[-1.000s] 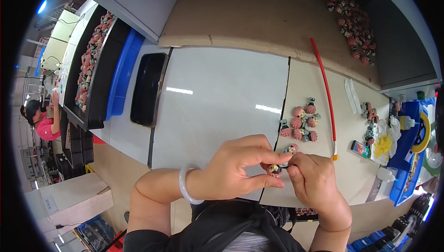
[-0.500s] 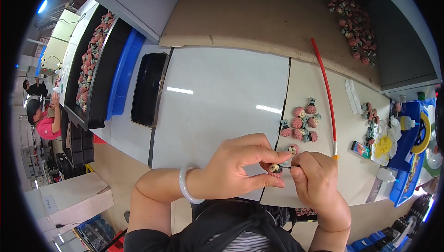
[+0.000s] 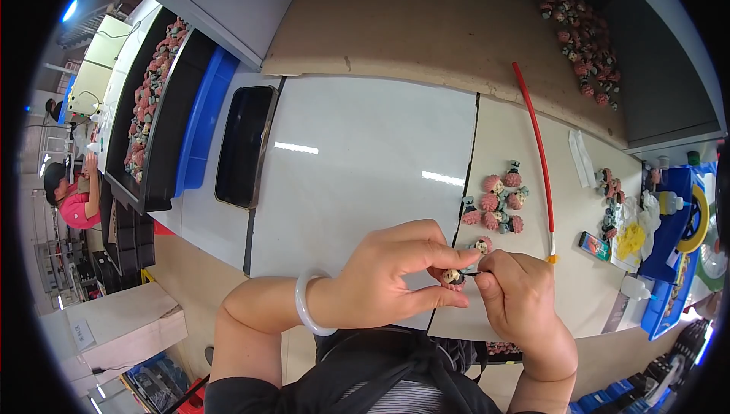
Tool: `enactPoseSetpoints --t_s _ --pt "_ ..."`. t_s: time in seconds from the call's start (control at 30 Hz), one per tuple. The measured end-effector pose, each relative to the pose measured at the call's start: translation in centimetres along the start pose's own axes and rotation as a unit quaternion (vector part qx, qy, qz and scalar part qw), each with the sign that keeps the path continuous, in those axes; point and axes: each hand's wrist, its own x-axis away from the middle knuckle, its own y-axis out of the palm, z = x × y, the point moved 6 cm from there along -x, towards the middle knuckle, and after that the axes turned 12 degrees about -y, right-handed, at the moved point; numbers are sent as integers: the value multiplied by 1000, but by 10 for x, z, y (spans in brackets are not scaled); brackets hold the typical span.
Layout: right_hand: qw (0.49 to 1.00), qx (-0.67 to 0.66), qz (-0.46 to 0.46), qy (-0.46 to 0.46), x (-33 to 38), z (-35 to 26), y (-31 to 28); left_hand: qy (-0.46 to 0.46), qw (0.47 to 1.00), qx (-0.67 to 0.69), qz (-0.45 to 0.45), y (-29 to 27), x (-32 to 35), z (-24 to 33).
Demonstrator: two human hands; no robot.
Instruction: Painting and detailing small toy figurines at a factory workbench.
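Observation:
My left hand point(image 3: 395, 273), with a pale bangle on its wrist, pinches a small pink-haired figurine point(image 3: 453, 277) between thumb and fingers. My right hand point(image 3: 517, 292) is closed on a thin, dark-tipped tool point(image 3: 472, 274); its tip meets the figurine or lies just beside it. Most of that tool is hidden in my fist, so its exact kind cannot be made out. Another pink-haired figurine point(image 3: 484, 244) lies just beyond my fingers. Farther up the table is a loose group of several similar figurines point(image 3: 492, 201).
A red-handled brush point(image 3: 538, 152) lies right of the group. At the left are a dark phone point(image 3: 247, 148), a blue bin point(image 3: 205, 121) and a black tray point(image 3: 163, 144) of figurines. More figurines point(image 3: 582, 45) fill the back-right shelf corner. A blue tray point(image 3: 665, 292) stands far right.
My hands have barely moved; the dark tip sits slightly differently against the figurine. In the far left background, a dark-clothed figure has shifted mostly out of sight.

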Motion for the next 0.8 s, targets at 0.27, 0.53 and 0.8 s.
enactPoseSetpoints --t_s 0.27,0.53,0.8 --pt "999 -2 -26 22 -1 1 0 -6 1000 -7 -5 1 0 -2" --pt "998 -7 -54 27 -1 0 3 -18 1000 -9 -18 3 0 -3" --pt "978 -165 -79 101 2 7 10 13 1000 -10 -17 2 0 3"
